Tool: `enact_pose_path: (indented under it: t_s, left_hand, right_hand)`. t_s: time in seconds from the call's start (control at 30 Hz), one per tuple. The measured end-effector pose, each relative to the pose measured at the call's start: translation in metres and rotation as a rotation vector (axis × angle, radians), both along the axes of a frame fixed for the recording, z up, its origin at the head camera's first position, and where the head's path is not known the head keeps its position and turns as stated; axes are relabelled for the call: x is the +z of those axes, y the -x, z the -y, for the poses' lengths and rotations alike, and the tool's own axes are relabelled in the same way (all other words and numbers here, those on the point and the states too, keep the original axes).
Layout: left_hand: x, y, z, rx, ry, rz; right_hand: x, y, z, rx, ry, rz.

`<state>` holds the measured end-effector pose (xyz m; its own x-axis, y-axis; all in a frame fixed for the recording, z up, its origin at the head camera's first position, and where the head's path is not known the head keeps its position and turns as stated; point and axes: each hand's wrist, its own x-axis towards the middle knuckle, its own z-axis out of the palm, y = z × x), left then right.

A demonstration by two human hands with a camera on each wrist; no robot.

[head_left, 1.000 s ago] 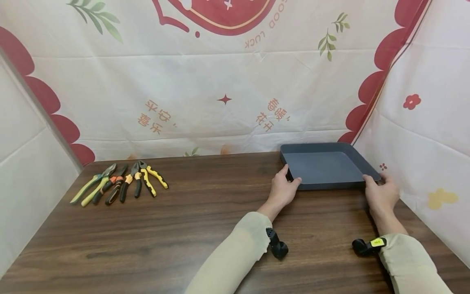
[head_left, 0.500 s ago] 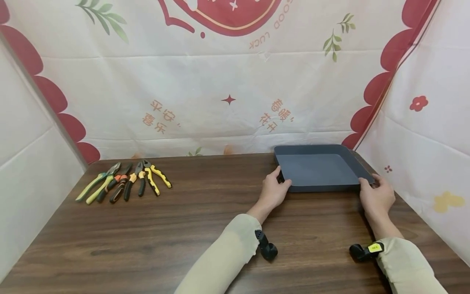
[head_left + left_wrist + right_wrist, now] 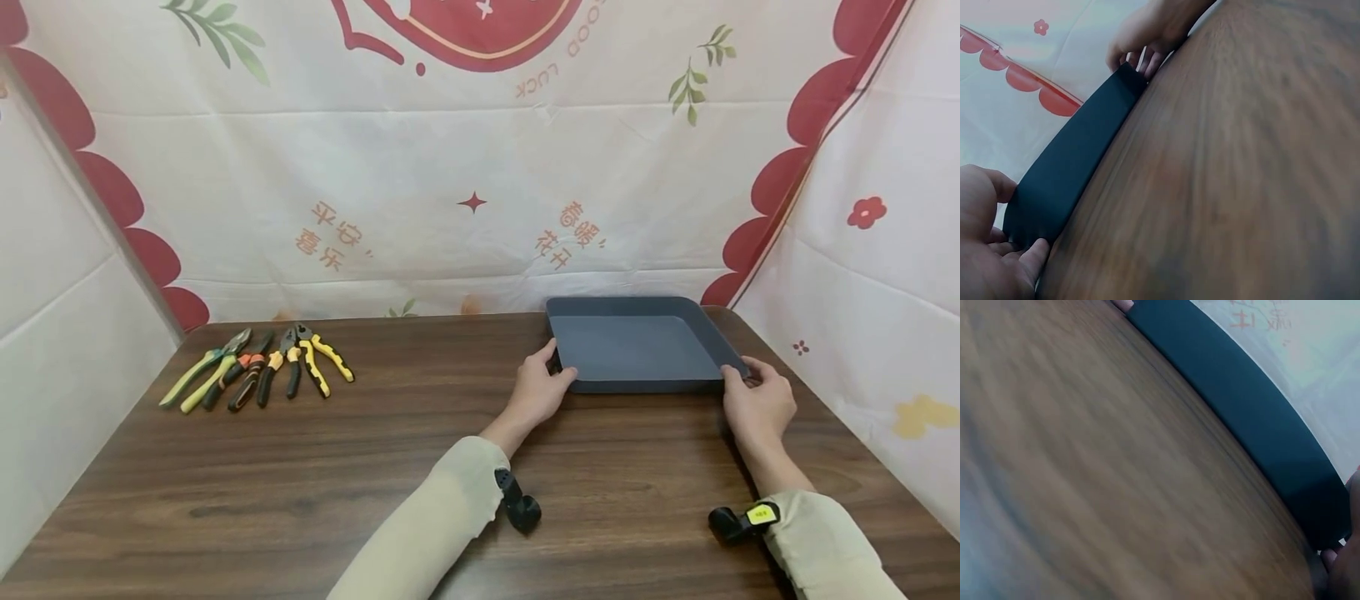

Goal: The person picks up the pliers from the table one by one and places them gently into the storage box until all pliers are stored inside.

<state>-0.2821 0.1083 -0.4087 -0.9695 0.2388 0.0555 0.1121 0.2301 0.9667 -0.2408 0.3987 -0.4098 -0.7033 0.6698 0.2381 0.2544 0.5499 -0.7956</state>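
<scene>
A dark blue-grey rectangular tray (image 3: 633,342) is at the back right of the table, with nothing in it. My left hand (image 3: 534,390) grips its near left corner, thumb at the rim and fingers along the side. At the near right corner, my right hand (image 3: 759,400) holds it the same way. In the left wrist view the tray's front wall (image 3: 1075,156) runs between both hands, its bottom edge close along the tabletop. The right wrist view shows the same wall (image 3: 1241,406), with part of my right hand (image 3: 1347,562) at its corner.
Several pliers (image 3: 255,367) with coloured handles lie side by side at the back left of the wooden table (image 3: 300,483). A printed cloth (image 3: 420,167) hangs behind the table, and white cloth walls stand at both sides.
The tray has slid left along the back of the table, away from the right wall, with both hands holding it throughout. The pliers lie as before; the head view has shifted slightly.
</scene>
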Motion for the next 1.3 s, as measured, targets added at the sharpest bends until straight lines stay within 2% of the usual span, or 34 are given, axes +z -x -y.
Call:
enact_pose_path:
  t_s: [0.23,0.43,0.7,0.97,1.3]
  left_hand:
    - [0.002,0.002,0.016,0.013,0.010,0.000]
    - [0.001,0.002,0.034,0.013,0.009,-0.017]
    - [-0.002,0.000,0.050,0.004,0.017,-0.036]
    - [-0.003,-0.001,0.082,0.042,0.039,-0.054]
    - [-0.005,-0.001,0.107,0.045,0.014,-0.063]
  right_hand:
    - [0.000,0.003,0.014,0.017,-0.013,-0.006]
    - [0.001,0.004,0.026,0.075,-0.024,0.020]
    - [0.000,-0.002,0.038,0.107,-0.037,0.019]
    - [-0.002,0.005,0.064,0.197,-0.062,-0.008]
    - [-0.001,0.001,0.083,0.289,-0.087,-0.003]
